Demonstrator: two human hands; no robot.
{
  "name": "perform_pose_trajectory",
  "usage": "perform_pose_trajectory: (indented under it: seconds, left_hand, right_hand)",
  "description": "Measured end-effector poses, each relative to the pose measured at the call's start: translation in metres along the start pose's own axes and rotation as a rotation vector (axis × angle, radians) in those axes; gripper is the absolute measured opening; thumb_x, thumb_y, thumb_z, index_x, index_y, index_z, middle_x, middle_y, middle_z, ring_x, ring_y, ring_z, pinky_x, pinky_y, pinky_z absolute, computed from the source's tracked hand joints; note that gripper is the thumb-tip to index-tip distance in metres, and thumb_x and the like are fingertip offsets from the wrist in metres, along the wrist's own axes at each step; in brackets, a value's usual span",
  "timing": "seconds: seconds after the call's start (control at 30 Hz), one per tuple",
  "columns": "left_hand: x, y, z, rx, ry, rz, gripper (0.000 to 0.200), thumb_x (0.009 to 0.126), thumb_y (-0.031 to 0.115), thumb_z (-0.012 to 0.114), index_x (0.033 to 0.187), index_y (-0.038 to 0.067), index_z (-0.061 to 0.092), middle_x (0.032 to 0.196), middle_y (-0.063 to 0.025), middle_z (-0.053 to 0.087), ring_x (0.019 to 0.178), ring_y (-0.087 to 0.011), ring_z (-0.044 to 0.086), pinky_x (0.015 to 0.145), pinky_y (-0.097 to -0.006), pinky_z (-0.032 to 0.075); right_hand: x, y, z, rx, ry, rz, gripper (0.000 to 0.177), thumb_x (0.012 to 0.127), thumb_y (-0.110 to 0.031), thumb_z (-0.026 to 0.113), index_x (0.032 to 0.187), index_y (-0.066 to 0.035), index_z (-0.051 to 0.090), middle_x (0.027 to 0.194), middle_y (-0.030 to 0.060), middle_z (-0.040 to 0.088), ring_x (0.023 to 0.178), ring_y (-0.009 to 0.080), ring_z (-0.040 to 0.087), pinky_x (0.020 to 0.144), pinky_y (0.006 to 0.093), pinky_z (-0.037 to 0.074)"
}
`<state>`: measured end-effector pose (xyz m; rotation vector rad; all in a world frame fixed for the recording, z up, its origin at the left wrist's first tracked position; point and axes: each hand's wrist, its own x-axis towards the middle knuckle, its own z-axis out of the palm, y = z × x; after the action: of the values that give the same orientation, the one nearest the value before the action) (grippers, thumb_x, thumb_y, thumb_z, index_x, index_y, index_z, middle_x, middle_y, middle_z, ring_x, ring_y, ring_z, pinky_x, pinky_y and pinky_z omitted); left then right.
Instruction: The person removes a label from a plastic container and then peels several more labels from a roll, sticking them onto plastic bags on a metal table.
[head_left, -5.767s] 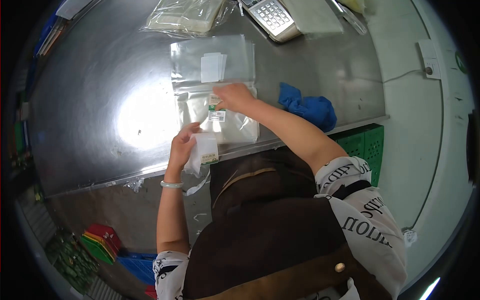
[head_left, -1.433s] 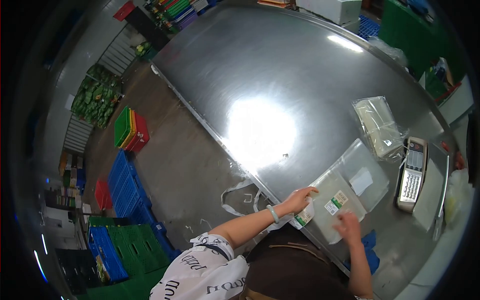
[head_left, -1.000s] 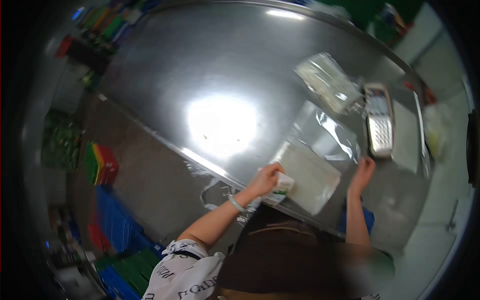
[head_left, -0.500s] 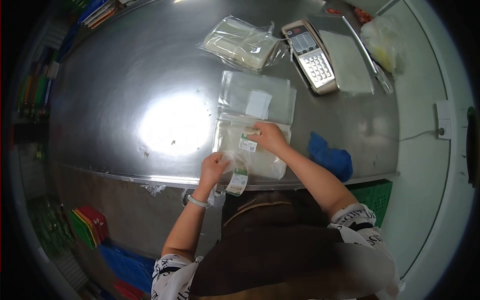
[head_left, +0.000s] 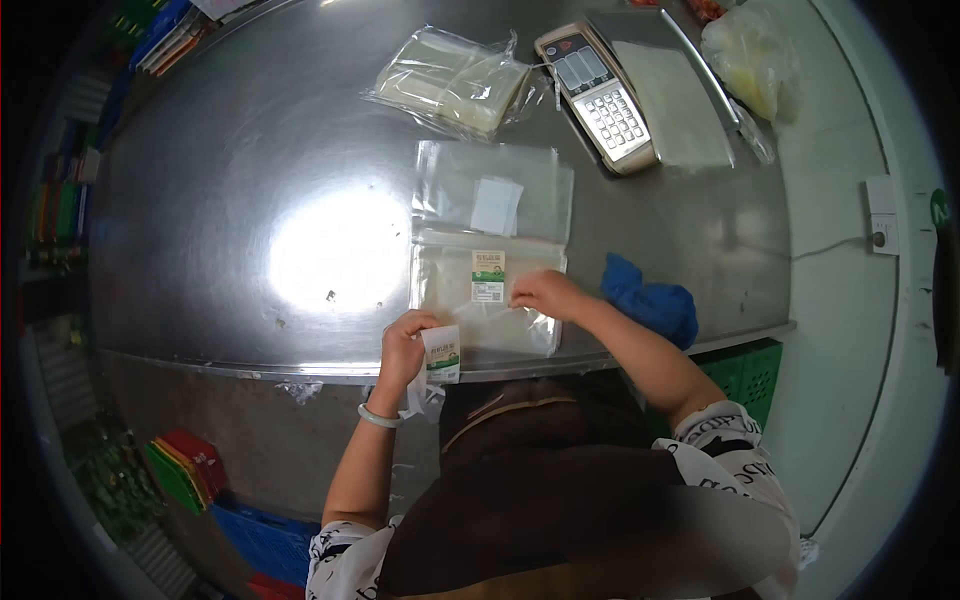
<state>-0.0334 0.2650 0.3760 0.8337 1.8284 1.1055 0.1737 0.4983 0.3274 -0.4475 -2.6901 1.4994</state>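
My left hand (head_left: 404,345) is closed on a strip of printed labels (head_left: 441,358) at the table's front edge; the strip's white backing hangs below the fingers. To its right, a clear plastic bag (head_left: 450,270) lies flat on a stack of bags. One label (head_left: 488,277) with green and beige print sits flat on that bag. Just right of this label is my right hand (head_left: 550,295), its fingers pinched together over the bag. Whether anything is between those fingertips, I cannot make out. A blank white slip (head_left: 496,207) lies on the upper part of the bags.
Behind the bags lie a wrapped pack of bags (head_left: 450,85) and a keypad device (head_left: 600,100). A blue cloth or bag (head_left: 648,300) is bunched up beside my right forearm. Green crate (head_left: 740,380) stands below the metal table's (head_left: 200,200) right edge.
My right hand has moved off the label to the right, leaving it flat and uncovered on the bag. My left hand has shifted slightly, turning the label strip more upright.
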Motion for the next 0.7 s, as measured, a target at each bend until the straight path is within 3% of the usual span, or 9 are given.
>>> perform_pose_trajectory:
  seconds: [0.07,0.13,0.17,0.23,0.27,0.37,0.43,0.63,0.7]
  left_hand:
    - [0.003,0.015,0.002,-0.047,0.078,0.122,0.009,0.08,-0.004,0.06,0.086,0.0,0.066,0.083,-0.0052,0.066,0.078,-0.0138,0.061,0.071,-0.0257,0.049]
    - [0.005,0.037,0.002,-0.161,0.08,-0.075,0.012,0.082,-0.004,0.057,0.091,0.0,0.065,0.083,-0.0041,0.064,0.078,-0.0118,0.06,0.07,-0.0241,0.048]
    - [0.005,0.048,0.003,-0.22,0.086,-0.176,0.014,0.083,-0.004,0.056,0.093,-0.001,0.065,0.083,-0.0035,0.063,0.077,-0.0107,0.059,0.069,-0.0234,0.048]
    - [0.01,0.069,0.007,-0.291,0.058,-0.174,0.015,0.084,-0.003,0.055,0.097,-0.001,0.063,0.082,-0.0025,0.062,0.076,-0.0088,0.058,0.067,-0.0225,0.047]
    - [0.012,0.074,0.01,-0.327,0.042,-0.172,0.015,0.085,-0.003,0.054,0.098,-0.001,0.061,0.081,-0.0019,0.061,0.076,-0.0078,0.057,0.067,-0.0221,0.047]
    - [0.017,0.055,0.024,-0.279,-0.077,-0.133,0.013,0.085,-0.002,0.054,0.097,0.0,0.059,0.081,-0.0009,0.06,0.073,-0.0058,0.054,0.064,-0.021,0.045]
    - [0.016,0.053,0.03,-0.254,-0.054,-0.118,0.004,0.085,0.003,0.059,0.086,0.0,0.057,0.072,0.0012,0.056,0.065,-0.0048,0.047,0.057,-0.0218,0.04]
    - [0.009,-0.001,0.016,0.237,0.053,-0.19,0.024,0.079,0.011,0.067,0.066,-0.003,0.052,0.056,0.0016,0.049,0.056,-0.0077,0.041,0.051,-0.0285,0.037]
    - [0.008,-0.006,0.027,0.024,0.104,-0.204,0.019,0.08,0.004,0.063,0.066,0.001,0.05,0.06,0.0037,0.048,0.059,-0.005,0.041,0.051,-0.0248,0.036]
  right_hand:
    - [0.015,-0.002,-0.015,0.335,0.078,0.275,0.014,0.085,-0.02,0.064,0.093,-0.008,0.063,0.073,0.0044,0.061,0.066,0.0185,0.058,0.061,0.0354,0.047]
    - [0.03,0.001,-0.048,0.677,0.693,0.505,0.017,0.093,-0.019,0.055,0.092,-0.003,0.06,0.071,0.0013,0.061,0.06,0.0131,0.055,0.057,0.0273,0.046]
    - [0.03,-0.012,-0.073,0.607,0.959,0.414,0.016,0.093,-0.019,0.056,0.093,-0.003,0.058,0.075,0.0029,0.061,0.063,0.0112,0.054,0.059,0.0251,0.045]
    - [0.031,-0.044,-0.089,0.261,1.043,0.304,0.015,0.092,-0.02,0.057,0.095,-0.004,0.058,0.078,0.0034,0.061,0.066,0.012,0.055,0.059,0.0243,0.044]
    - [0.032,-0.033,-0.062,0.378,0.824,0.15,0.018,0.09,-0.022,0.059,0.097,-0.005,0.059,0.08,0.0037,0.061,0.067,0.0134,0.056,0.06,0.026,0.045]
    - [0.017,-0.087,-0.001,0.212,0.054,0.066,0.026,0.084,-0.026,0.067,0.101,-0.008,0.061,0.081,0.0085,0.064,0.068,0.0203,0.06,0.063,0.0313,0.047]
    - [0.02,-0.109,0.003,0.215,-0.116,0.174,0.028,0.079,-0.028,0.071,0.095,-0.006,0.065,0.077,0.0139,0.064,0.066,0.0273,0.061,0.063,0.0356,0.047]
    - [0.037,-0.093,-0.012,0.192,0.334,0.301,0.027,0.078,-0.028,0.07,0.079,-0.001,0.064,0.068,0.0162,0.062,0.065,0.0344,0.061,0.061,0.041,0.046]
    - [0.041,-0.065,-0.001,-0.128,0.236,0.192,0.025,0.077,-0.025,0.069,0.089,-0.005,0.063,0.071,0.0137,0.063,0.066,0.0327,0.062,0.06,0.0421,0.047]
